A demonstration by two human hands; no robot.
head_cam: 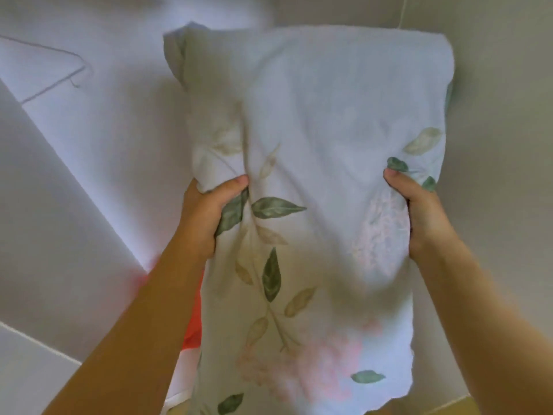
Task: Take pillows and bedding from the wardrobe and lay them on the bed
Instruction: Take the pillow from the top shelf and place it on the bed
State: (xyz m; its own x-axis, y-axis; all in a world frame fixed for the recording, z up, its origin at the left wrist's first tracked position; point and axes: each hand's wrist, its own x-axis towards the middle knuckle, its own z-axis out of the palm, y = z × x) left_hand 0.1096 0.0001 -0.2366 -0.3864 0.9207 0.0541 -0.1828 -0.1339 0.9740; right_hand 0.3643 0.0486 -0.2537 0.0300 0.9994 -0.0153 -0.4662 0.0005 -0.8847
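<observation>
On the head camera I see the floral pillow (314,130) in mid-frame, clear of the surfaces behind it. The left hand (209,211) clenches a bunched fold of its cover at one side edge and the right hand (419,211) grips the opposite edge, both thumbs on the near face. Behind it on the left I make out a smooth white surface (104,139) with a thin grey cord (54,82) lying on it and a grey band (45,235) along its edge. A blurred red-orange patch (194,324) shows beside the left forearm, and the plain grey area (502,145) on the right could be wall or floor, I cannot tell which.
</observation>
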